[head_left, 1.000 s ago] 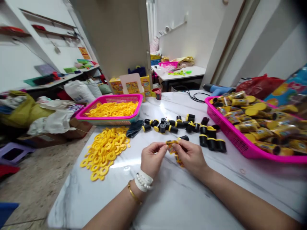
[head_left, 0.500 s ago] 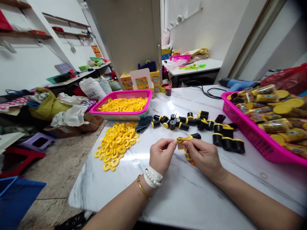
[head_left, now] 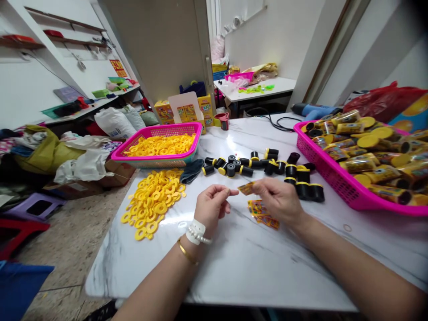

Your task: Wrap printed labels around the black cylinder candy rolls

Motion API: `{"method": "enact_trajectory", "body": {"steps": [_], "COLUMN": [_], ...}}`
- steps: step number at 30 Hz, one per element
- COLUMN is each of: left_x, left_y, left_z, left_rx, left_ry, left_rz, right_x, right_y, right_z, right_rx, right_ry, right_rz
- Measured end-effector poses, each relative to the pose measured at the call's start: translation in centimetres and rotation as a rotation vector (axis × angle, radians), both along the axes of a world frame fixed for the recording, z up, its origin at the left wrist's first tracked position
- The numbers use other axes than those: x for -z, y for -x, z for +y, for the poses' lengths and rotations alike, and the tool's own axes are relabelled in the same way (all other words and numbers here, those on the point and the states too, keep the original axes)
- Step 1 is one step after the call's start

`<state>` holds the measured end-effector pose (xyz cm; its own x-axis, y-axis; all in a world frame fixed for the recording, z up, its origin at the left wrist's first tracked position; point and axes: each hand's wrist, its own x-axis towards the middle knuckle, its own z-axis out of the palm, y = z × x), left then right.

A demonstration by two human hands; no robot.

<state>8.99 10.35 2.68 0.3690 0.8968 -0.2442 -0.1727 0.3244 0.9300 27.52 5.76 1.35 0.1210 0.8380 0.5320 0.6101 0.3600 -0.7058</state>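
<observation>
Between thumb and fingers, my right hand [head_left: 279, 198] pinches a small flat printed yellow plastic sleeve [head_left: 246, 188]. My left hand [head_left: 214, 203] is just left of it, index finger stretched toward the sleeve's edge; the other fingers are loosely bent and seem to hold nothing. Whether that fingertip touches the sleeve is unclear. Below my right hand, several more printed sleeves [head_left: 262, 215] lie on the marble-patterned table [head_left: 230, 267]. Beyond both hands are several black cylinders with yellow ends [head_left: 246, 171], some upright, others on their sides.
Left of my hands spreads a heap of yellow rings [head_left: 155, 200], a dark cloth [head_left: 191, 172] beside it. Behind stands a pink basket [head_left: 115, 156] of yellow pieces. A larger pink basket [head_left: 354, 196] of wrapped cylinders fills the right side, near a blue heat gun [head_left: 316, 111].
My left hand has come off the sleeve, its index finger straightening. The sleeve stays in my right hand and now tilts. More of the sleeves on the table show. The view has shifted slightly right.
</observation>
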Motion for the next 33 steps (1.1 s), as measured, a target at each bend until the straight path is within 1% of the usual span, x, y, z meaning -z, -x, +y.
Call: {"method": "enact_trajectory", "body": {"steps": [3,5,6,8,11,13,14,15,17,20,22,24,26,33], "left_x": [0.4,0.8,1.0,1.3,1.5,1.5,1.5,1.4,1.4,1.5,1.6,1.7,1.7,1.5], "left_y": [-0.2,-0.4,-0.4,-0.5,-0.3,-0.2,-0.2,-0.2,-0.2,-0.2,-0.2,-0.3,-0.3,-0.2], "left_z": [0.3,0.5,0.6,0.9,1.2,1.3,1.2,1.2,1.1,1.2,1.3,1.2,1.1,1.2], "left_rx": [0.107,0.155,0.151,0.093,-0.023,-0.046,-0.044,-0.041,-0.045,-0.058,-0.049,-0.030,-0.014,-0.022], "left_ry": [-0.023,-0.044,-0.050,-0.054,-0.042,-0.053,-0.067,-0.083,-0.108,-0.116,-0.124,-0.139,-0.162,-0.214], "left_rz": [0.053,0.108,0.124,0.132,0.134,0.153,0.164,0.171,0.178,0.180,0.191,0.212,0.243,0.306], "right_x": [0.1,0.5,0.7,1.0,0.8,0.4,0.2,0.0,-0.1,0.4,0.8,1.1,1.2,1.3], "right_y": [-1.4,-1.4,-1.3,-0.9,-0.8,-1.2,-1.4,-1.6,-2.0,-2.2,-1.9,-1.6,-1.3,-0.9], "right_z": [0.7,0.9,1.0,1.0,0.9,0.7,0.7,0.6,0.4,0.1,0.0,0.0,0.1,0.3], "right_rx": [0.051,0.030,0.013,0.019,0.103,0.153,0.154,0.131,0.023,-0.125,-0.192,-0.244,-0.261,-0.329], "right_ry": [0.046,0.083,0.092,0.082,0.070,0.117,0.151,0.182,0.222,0.224,0.220,0.214,0.206,0.235], "right_rz": [-0.102,-0.163,-0.181,-0.196,-0.159,-0.133,-0.141,-0.169,-0.275,-0.456,-0.521,-0.534,-0.524,-0.491]}}
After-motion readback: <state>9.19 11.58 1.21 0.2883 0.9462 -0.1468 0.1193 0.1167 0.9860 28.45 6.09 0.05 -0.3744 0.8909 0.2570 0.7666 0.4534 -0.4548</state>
